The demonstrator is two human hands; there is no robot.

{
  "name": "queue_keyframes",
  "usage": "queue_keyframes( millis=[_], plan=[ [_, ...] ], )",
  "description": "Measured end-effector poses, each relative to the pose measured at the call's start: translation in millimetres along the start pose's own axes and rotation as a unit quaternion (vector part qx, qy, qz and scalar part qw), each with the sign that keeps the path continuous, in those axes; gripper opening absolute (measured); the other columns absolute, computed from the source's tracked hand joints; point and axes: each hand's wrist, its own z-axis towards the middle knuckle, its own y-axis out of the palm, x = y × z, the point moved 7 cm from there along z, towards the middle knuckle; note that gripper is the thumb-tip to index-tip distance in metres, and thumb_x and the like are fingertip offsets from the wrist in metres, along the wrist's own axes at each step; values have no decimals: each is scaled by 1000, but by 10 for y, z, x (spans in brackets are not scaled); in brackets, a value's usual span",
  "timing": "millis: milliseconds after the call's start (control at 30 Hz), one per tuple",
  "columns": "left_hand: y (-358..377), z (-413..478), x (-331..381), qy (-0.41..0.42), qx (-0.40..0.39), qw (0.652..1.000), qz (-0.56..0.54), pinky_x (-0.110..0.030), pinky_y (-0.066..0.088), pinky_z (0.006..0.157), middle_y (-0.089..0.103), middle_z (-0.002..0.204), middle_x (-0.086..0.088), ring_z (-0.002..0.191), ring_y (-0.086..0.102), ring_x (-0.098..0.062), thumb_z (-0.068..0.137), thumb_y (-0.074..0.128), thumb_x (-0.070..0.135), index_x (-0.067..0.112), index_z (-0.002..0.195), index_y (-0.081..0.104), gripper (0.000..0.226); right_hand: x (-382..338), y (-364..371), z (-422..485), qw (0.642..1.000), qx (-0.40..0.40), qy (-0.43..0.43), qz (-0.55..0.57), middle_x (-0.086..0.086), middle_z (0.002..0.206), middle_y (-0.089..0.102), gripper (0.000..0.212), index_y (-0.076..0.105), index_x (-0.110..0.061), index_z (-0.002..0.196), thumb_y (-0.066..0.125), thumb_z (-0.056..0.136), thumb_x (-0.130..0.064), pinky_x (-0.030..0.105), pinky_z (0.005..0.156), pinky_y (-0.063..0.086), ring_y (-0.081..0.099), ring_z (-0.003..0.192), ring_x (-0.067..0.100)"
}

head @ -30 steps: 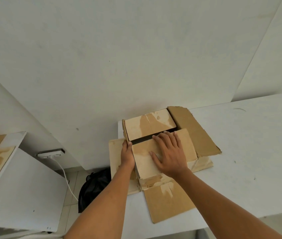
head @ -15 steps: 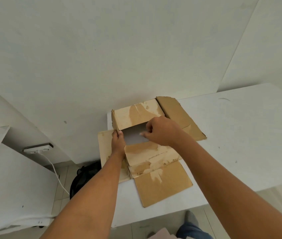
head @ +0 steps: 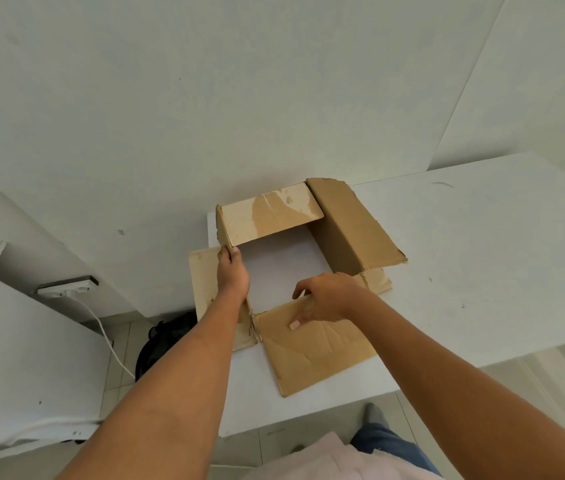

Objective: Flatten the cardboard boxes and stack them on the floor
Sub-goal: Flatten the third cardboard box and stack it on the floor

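Fingers and thumb of the right hand (head: 328,299) pinch the near flap (head: 315,355) at its fold. The left hand (head: 233,271) grips the left wall of the cardboard box (head: 350,223), mid-frame on the table (head: 482,271). With the flaps apparently open, the next move is probably to skew the walls flat.

The left hand (head: 233,273) covers the nine-o'clock wall of the cardboard box (head: 350,223). At eight o'clock, an arm half hides a black bag (head: 160,344); the frame cuts the white cabinet (head: 14,358).
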Motion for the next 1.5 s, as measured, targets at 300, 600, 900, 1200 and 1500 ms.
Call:
queue_keyframes(
  millis=[300, 600, 900, 1200, 1500],
  plan=[
    [-22, 3, 1, 11, 1, 999, 31, -30, 31, 100, 45, 152, -10, 139, 43, -31, 110, 27, 33, 14, 156, 30, 49, 72, 58, 43, 972, 199, -39, -118, -10, 70, 64, 68, 75, -28, 93, 43, 85, -87, 23, 52, 37, 57, 63, 11],
    [-40, -52, 83, 36, 25, 994, 99, -31, 37, 88, 53, 139, -9, 124, 54, -30, 110, 29, 31, 14, 148, 38, 42, 394, -166, -145, 867, 489, 9, 93, -9, 81, 70, 40, 76, -22, 81, 60, 99, -54, 25, 69, 45, 59, 80, 8],
    [-87, 28, 137, 38, 26, 970, 241, -49, 33, 118, 15, 168, -8, 149, 29, -31, 110, 27, 26, 12, 161, 7, 57, 903, -444, 37, 853, 415, 270, 163, 8, 156, 36, 68, 40, -19, 146, 66, 84, -26, 49, 117, 26, 30, 147, 32],
    [43, 393, 596, 150, -8, 870, 469, -45, 6, 126, 0, 168, -11, 155, -3, -30, 91, 68, 29, 12, 161, 2, 97, 908, -310, 170, 894, 303, 299, 139, 9, 158, 41, 77, 31, -16, 157, 61, 87, -7, 49, 114, 38, 44, 141, 32],
    [-194, 631, 1434, 269, 75, 901, 331, -36, 57, 80, 76, 106, -4, 98, 70, -26, 88, 71, 39, 22, 110, 77, 28, 931, -282, 183, 886, 316, 303, 150, 6, 151, 50, 76, 32, -20, 157, 62, 89, -4, 50, 108, 44, 55, 129, 31]
  ],
)
